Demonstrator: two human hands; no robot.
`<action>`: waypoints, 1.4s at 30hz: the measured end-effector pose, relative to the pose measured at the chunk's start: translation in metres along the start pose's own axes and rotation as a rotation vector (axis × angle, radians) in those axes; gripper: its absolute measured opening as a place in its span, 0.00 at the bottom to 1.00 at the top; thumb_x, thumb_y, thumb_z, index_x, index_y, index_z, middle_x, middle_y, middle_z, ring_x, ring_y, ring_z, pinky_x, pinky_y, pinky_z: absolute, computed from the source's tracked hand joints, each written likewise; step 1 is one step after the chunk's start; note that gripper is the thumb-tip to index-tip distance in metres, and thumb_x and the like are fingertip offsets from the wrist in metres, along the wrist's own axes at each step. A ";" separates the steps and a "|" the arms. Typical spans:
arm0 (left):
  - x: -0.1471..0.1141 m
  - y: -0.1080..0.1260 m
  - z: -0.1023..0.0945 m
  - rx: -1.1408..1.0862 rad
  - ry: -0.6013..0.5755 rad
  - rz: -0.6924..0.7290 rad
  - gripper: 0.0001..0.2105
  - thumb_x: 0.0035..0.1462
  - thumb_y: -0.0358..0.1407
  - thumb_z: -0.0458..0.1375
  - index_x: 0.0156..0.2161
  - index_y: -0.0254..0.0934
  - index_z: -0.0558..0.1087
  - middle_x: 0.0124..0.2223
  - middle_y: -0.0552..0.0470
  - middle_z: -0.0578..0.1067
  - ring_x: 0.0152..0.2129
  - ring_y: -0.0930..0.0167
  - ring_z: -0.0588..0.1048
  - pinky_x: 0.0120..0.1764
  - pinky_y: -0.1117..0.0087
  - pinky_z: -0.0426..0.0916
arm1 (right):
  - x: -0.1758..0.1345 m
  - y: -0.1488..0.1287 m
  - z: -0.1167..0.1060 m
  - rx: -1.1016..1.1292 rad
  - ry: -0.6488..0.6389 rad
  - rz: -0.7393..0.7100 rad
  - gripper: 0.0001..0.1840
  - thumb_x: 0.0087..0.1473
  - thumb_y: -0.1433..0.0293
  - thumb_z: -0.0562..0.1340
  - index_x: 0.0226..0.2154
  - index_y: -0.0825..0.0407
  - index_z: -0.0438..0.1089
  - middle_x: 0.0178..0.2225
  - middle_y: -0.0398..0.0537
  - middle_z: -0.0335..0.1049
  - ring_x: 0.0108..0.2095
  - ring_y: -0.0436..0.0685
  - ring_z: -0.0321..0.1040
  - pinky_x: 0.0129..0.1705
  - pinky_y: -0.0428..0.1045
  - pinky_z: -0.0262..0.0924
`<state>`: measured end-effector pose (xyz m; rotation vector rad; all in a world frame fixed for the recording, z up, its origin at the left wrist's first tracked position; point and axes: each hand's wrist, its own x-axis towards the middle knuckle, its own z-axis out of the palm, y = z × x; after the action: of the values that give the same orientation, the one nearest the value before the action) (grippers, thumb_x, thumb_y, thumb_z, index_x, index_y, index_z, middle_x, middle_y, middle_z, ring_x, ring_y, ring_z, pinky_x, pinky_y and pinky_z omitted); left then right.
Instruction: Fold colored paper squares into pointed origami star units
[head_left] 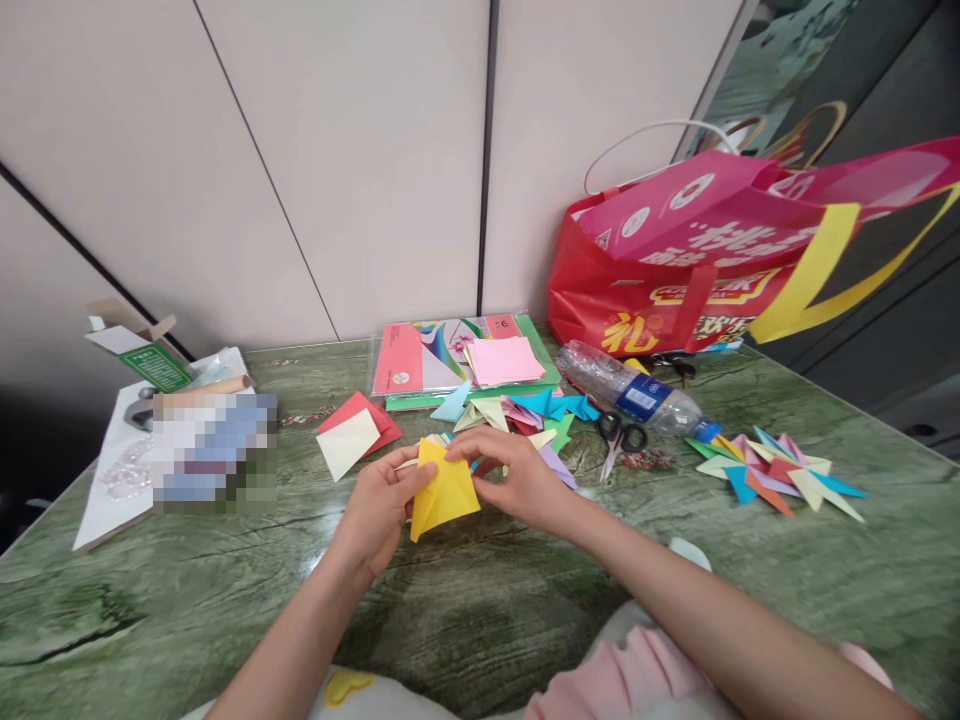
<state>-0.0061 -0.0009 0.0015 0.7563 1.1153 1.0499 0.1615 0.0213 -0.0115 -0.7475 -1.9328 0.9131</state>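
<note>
A yellow sheet of origami paper [448,497], partly folded with visible creases, is held up over the table between both hands. My left hand [386,500] pinches its left side, thumb on the front. At its upper right edge, my right hand [510,475] grips the paper with fingers curled. Just beyond the hands lie several folded paper pieces [555,405] in blue, green, purple and cream. To the left rest a cream square [348,442] and a red square [382,420], overlapping. A colourful folded-paper star [780,470] lies at the right.
Scissors [619,440] lie beside a plastic bottle [634,390] on its side. Pink paper squares [506,360] sit on a paper pack [401,365] by the wall. A red bag [675,280] stands back right. A green box [150,355] and a white board [101,480] are left.
</note>
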 end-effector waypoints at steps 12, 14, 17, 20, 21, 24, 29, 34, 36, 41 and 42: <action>-0.001 -0.001 0.001 0.040 -0.008 0.015 0.20 0.37 0.33 0.67 0.39 0.31 0.71 0.25 0.50 0.78 0.19 0.73 0.74 0.22 0.77 0.66 | -0.001 0.003 -0.001 -0.097 0.007 -0.089 0.13 0.44 0.81 0.57 0.32 0.52 0.67 0.38 0.48 0.68 0.37 0.52 0.67 0.30 0.44 0.65; -0.002 -0.002 0.001 0.063 -0.026 0.033 0.19 0.38 0.33 0.66 0.39 0.31 0.70 0.25 0.51 0.78 0.18 0.74 0.74 0.21 0.77 0.65 | -0.001 0.002 0.000 -0.106 0.017 -0.084 0.12 0.44 0.81 0.57 0.31 0.52 0.67 0.38 0.48 0.68 0.37 0.51 0.67 0.30 0.44 0.64; -0.003 -0.002 0.002 0.087 -0.061 0.058 0.18 0.39 0.33 0.65 0.39 0.32 0.70 0.26 0.50 0.78 0.19 0.73 0.74 0.22 0.76 0.66 | -0.002 0.002 0.001 -0.126 0.029 -0.072 0.10 0.44 0.80 0.58 0.31 0.52 0.66 0.37 0.47 0.68 0.36 0.51 0.67 0.31 0.44 0.64; -0.003 -0.002 0.003 0.090 -0.091 0.059 0.18 0.40 0.34 0.65 0.39 0.32 0.69 0.28 0.50 0.78 0.20 0.71 0.75 0.23 0.74 0.67 | -0.002 -0.001 0.002 -0.159 0.035 -0.047 0.07 0.47 0.76 0.59 0.32 0.52 0.65 0.35 0.46 0.68 0.34 0.51 0.67 0.30 0.45 0.64; -0.003 -0.002 0.003 0.088 -0.093 0.058 0.18 0.40 0.34 0.65 0.39 0.33 0.69 0.28 0.49 0.78 0.20 0.71 0.75 0.23 0.74 0.68 | -0.002 -0.002 0.002 -0.167 0.038 -0.038 0.06 0.48 0.75 0.59 0.32 0.51 0.65 0.35 0.46 0.68 0.34 0.51 0.67 0.31 0.45 0.64; -0.004 -0.001 0.005 0.082 -0.085 0.057 0.18 0.39 0.34 0.65 0.38 0.33 0.69 0.27 0.50 0.78 0.20 0.69 0.76 0.23 0.73 0.69 | -0.001 -0.005 0.001 -0.163 0.028 -0.032 0.03 0.50 0.72 0.59 0.32 0.51 0.65 0.35 0.47 0.68 0.35 0.51 0.67 0.32 0.45 0.64; -0.006 0.001 0.006 0.074 -0.044 0.035 0.21 0.36 0.34 0.67 0.39 0.34 0.67 0.25 0.52 0.77 0.19 0.69 0.76 0.23 0.71 0.70 | 0.000 -0.005 -0.002 -0.113 -0.007 -0.058 0.04 0.48 0.71 0.61 0.31 0.51 0.65 0.37 0.47 0.68 0.37 0.52 0.66 0.31 0.45 0.65; -0.005 0.000 0.004 0.064 -0.040 0.044 0.24 0.38 0.33 0.66 0.43 0.34 0.65 0.25 0.52 0.76 0.18 0.72 0.74 0.22 0.75 0.67 | 0.000 -0.003 -0.004 -0.140 -0.027 -0.119 0.06 0.44 0.71 0.63 0.28 0.51 0.65 0.39 0.49 0.67 0.37 0.52 0.66 0.34 0.46 0.64; -0.005 0.000 0.004 0.071 -0.051 0.046 0.23 0.39 0.33 0.66 0.43 0.34 0.65 0.25 0.52 0.76 0.17 0.73 0.73 0.22 0.76 0.66 | 0.000 -0.004 -0.005 -0.164 -0.035 -0.125 0.07 0.44 0.71 0.64 0.27 0.52 0.65 0.39 0.48 0.67 0.38 0.52 0.66 0.37 0.47 0.63; -0.006 0.001 0.005 0.052 -0.036 0.021 0.24 0.36 0.33 0.67 0.41 0.33 0.66 0.24 0.54 0.76 0.18 0.73 0.74 0.23 0.75 0.66 | 0.000 -0.003 -0.006 -0.155 -0.047 -0.119 0.06 0.42 0.71 0.65 0.25 0.52 0.65 0.39 0.49 0.66 0.39 0.53 0.66 0.38 0.48 0.63; -0.006 0.001 0.006 0.039 -0.028 0.015 0.24 0.35 0.33 0.68 0.41 0.33 0.67 0.24 0.54 0.76 0.19 0.73 0.74 0.23 0.75 0.66 | 0.000 -0.003 -0.006 -0.135 -0.046 -0.116 0.06 0.42 0.72 0.64 0.25 0.52 0.65 0.39 0.49 0.65 0.38 0.53 0.66 0.36 0.47 0.63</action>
<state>-0.0017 -0.0062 0.0063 0.8090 1.1102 1.0296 0.1662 0.0213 -0.0067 -0.6886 -2.0714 0.7402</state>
